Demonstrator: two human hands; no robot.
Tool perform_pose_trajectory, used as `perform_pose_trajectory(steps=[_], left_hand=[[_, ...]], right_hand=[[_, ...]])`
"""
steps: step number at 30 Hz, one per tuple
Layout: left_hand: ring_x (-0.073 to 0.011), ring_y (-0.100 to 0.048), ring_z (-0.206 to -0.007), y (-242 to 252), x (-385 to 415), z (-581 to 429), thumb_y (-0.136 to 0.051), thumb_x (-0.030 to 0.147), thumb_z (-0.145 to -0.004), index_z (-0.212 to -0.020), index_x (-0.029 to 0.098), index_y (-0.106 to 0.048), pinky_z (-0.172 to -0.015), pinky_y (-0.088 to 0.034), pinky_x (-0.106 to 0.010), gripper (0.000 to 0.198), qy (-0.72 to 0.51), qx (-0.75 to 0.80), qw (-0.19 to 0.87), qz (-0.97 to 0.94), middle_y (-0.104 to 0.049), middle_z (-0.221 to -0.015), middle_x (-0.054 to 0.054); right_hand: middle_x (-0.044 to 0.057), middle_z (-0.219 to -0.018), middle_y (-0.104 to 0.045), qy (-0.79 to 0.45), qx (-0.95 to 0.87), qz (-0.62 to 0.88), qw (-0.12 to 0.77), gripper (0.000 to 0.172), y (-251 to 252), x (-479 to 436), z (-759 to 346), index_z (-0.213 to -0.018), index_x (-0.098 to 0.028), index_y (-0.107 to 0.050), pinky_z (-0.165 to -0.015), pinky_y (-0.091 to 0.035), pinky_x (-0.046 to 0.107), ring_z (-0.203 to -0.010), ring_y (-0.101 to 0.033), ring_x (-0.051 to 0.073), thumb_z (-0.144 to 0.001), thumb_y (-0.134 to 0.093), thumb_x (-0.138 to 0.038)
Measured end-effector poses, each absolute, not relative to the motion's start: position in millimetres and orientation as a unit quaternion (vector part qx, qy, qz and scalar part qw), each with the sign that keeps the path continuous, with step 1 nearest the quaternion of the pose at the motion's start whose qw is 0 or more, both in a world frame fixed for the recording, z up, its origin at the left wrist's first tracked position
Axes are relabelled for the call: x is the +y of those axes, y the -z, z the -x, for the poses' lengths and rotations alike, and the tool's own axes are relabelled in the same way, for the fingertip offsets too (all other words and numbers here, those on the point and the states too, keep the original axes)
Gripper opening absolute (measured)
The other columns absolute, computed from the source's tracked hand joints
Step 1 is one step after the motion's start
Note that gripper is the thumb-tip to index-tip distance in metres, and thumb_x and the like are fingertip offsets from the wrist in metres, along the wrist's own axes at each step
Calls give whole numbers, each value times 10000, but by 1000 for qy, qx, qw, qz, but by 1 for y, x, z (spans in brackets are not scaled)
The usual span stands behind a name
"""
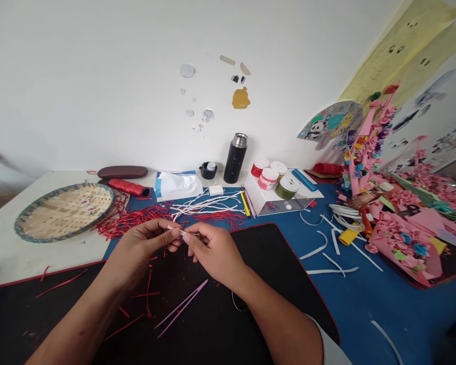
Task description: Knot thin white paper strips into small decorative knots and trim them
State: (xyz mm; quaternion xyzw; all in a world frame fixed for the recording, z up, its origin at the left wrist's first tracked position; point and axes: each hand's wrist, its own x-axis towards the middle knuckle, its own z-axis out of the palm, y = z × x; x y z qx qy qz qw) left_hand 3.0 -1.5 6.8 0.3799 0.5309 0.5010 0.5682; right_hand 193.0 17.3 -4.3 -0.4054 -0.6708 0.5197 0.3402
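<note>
My left hand [144, 249] and my right hand [213, 252] meet above a black desk mat [228, 243], their fingertips pinching a thin white paper strip [178, 230] from both sides. The strip's far end sticks out to the left of my left fingers. Under my wrists, several loose red paper strips [148, 294] and two thin purple strips [180, 309] lie on the mat. A tangle of white paper strips [205, 204] and a heap of red strips [137, 219] sit just beyond my hands.
A round woven bamboo tray [64, 213] and a red thread spool [129, 187] lie at the back left. Behind them stand a black thermos [235, 158] and paint jars [268, 178] on a clear box. Pink paper flower crafts [403, 228] are heaped at right, beside curled white strips.
</note>
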Motion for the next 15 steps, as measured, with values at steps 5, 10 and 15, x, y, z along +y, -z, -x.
perform_pose_trajectory(steps=[5,10,15], left_hand=[[-153,-655,-614,-8,-1,-4,-1036,438,-548,-755,193,-842,-571,-499,-236,375,-508,530,574,-363,-756,-682,-32],[-174,-666,-630,-7,-1,-3,-1028,454,-560,-769,192,-838,-576,-503,-255,386,-510,530,567,-370,-755,-681,-33],[-181,-684,-668,0,-2,0,-994,463,-652,-836,206,-839,-617,-514,-269,352,-511,532,543,-401,-777,-741,-33]], right_hand=[[-16,-716,-674,-493,-691,408,338,239,5,17,-194,-1098,-227,-778,-615,-486,247,-624,-650,137,-1032,-627,-400],[-22,-721,-668,-566,-628,390,366,253,7,19,-192,-1106,-195,-747,-585,-493,249,-563,-625,121,-1010,-644,-405],[-21,-737,-669,-603,-596,372,378,294,9,21,-192,-1062,-181,-719,-568,-484,244,-539,-608,106,-997,-655,-460]])
